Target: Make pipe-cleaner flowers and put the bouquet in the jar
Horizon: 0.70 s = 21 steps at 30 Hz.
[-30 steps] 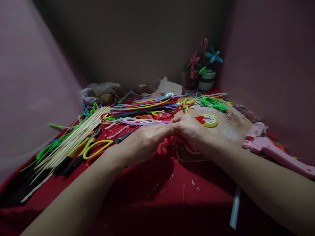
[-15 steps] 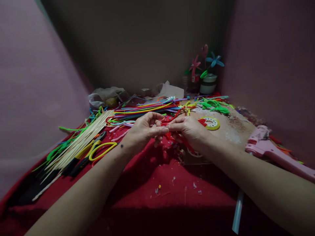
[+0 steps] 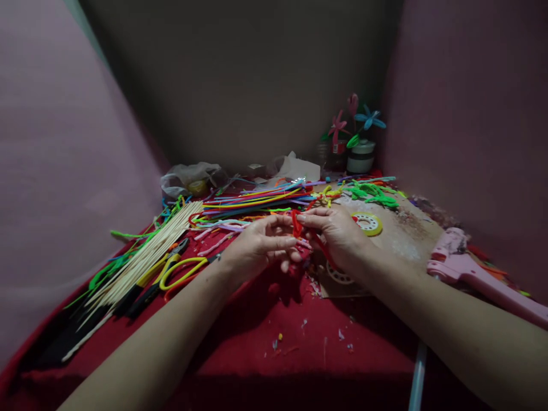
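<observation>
Over the middle of the table, my left hand and my right hand are close together, working on a red pipe cleaner. A bent loop of it stands up between the fingertips. My right thumb and forefinger pinch it, while more red length hangs under that palm. The left thumb and fingers close around its other side; their exact contact is partly hidden. Just beyond the hands lies a bundle of coloured pipe cleaners.
Left: bamboo skewers, pliers and yellow-handled scissors. Right: a board with a yellow ring, green pipe cleaners, and a pink glue gun with a glue stick. Pipe-cleaner flowers stand behind; scraps dot the red cloth.
The red loop now stands upright between my fingertips. My hands have parted slightly, the left one's lower fingers opening out. The whole view has shifted slightly with the head.
</observation>
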{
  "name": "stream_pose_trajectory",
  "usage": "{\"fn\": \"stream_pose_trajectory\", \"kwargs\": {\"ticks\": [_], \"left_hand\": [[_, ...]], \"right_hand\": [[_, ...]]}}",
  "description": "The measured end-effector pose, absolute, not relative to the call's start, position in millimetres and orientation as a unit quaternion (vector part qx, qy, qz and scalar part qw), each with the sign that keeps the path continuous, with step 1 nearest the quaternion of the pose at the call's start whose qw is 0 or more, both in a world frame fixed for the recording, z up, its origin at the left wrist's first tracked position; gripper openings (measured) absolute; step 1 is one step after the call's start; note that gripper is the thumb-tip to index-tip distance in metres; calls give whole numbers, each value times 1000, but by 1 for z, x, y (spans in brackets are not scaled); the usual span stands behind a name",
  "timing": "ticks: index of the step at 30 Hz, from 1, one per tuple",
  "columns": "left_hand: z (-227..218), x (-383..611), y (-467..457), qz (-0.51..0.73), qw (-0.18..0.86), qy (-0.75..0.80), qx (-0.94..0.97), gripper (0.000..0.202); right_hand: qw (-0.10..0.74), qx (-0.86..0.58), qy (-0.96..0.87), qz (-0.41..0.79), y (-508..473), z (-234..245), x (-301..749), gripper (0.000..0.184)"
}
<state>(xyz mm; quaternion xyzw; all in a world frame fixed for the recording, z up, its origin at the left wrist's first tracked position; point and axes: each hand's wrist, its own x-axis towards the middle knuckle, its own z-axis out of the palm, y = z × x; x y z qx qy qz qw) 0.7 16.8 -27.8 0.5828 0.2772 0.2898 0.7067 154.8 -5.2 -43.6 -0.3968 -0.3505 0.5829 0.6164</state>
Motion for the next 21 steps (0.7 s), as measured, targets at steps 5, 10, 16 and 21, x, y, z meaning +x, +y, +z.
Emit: {"fn": "stream_pose_trajectory", "kwargs": {"ticks": [5,10,16,21], "left_hand": [[-39,10,15,321,674,281,603,37],[-42,19,8,368,615,302,629,38],[-37,15,9,315,620,326,640,40],[-32,5,16,242,612,321,682,45]], "right_hand": [[615,-400,-346,585,-5,-45,153,14],[610,-381,-338,607,-6,-45,151,16],[625,-402,-341,576,-3,-46,155,14],[636,-419,-356,541,0,-44,159,12]]}}
